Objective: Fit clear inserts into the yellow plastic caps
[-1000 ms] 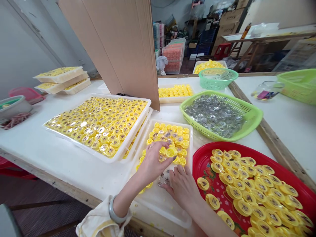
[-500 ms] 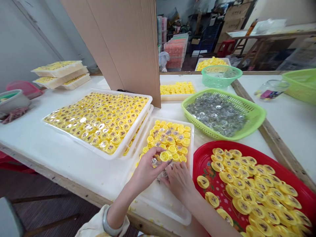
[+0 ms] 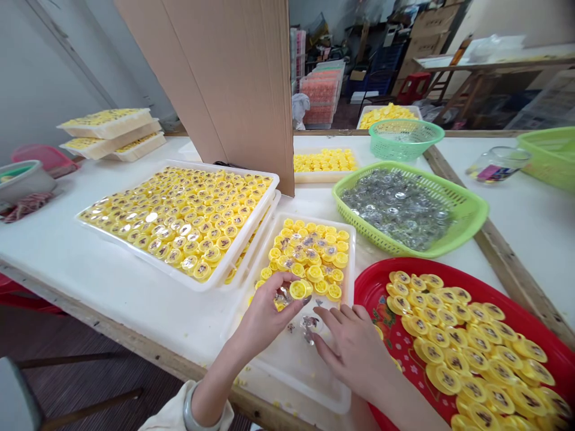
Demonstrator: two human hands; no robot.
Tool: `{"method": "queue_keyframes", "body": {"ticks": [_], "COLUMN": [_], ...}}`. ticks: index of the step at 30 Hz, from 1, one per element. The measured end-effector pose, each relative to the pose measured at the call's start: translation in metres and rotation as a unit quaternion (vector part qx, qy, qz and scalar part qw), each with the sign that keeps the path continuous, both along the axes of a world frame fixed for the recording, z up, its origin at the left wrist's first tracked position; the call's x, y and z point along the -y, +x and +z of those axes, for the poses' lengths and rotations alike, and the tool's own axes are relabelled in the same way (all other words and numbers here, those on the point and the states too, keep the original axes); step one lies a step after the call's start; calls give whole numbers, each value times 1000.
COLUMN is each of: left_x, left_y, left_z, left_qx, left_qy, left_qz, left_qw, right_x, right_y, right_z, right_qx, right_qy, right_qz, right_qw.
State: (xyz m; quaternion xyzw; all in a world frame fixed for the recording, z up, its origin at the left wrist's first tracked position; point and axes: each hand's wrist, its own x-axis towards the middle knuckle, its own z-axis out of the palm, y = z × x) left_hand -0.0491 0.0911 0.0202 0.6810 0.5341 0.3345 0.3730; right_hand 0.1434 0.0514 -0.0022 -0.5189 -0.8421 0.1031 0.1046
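Note:
My left hand (image 3: 266, 311) pinches a yellow cap (image 3: 298, 290) and some clear bits above the small white tray (image 3: 309, 371) in front of me. My right hand (image 3: 354, 344) lies over the same tray, fingers spread and reaching toward small clear pieces (image 3: 309, 325) on its floor; it holds nothing that I can see. Several yellow caps (image 3: 314, 251) fill the tray's far half. A red tray (image 3: 372, 287) of yellow discs (image 3: 462, 335) sits right of my right hand.
A big white tray of filled yellow caps (image 3: 179, 215) lies to the left. A green basket of clear lids (image 3: 404, 206) stands behind the red tray. A cardboard sheet (image 3: 224, 78) stands upright at the back. Stacked trays (image 3: 110, 131) are at far left; more baskets stand at the right.
My right hand has slid right and spread its fingers, uncovering the clear pieces. My left hand has kept the yellow cap and drawn slightly toward me.

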Motion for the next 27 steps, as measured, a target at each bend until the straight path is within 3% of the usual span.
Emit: {"method": "queue_keyframes", "body": {"ticks": [9,12,15,18,23,27], "left_x": [15,20,20,17,14,9], "left_y": [19,26,27,24,21,22], "left_z": [-13,-12,-10,-9,-8,-4], "left_qx": [41,110,231,286,298,265], "left_qy": [-19,-91,-216,-293,-355,-359], "left_qz": [-53,-99,-172,-233,-340,-417], "left_qw": [998,985,933,882,818,792], "right_x": [15,19,23,26,27,24], "right_y": [39,42,46,53,64,64], "right_z": [-3,-7,-7,-5,2,9], "right_qx": [-189,-212,-220,-229,-240,-278], "right_qy": [88,86,67,37,5,-50], "right_qz": [-36,-40,-30,-32,16,71], "right_qw": [977,973,973,972,971,957]}}
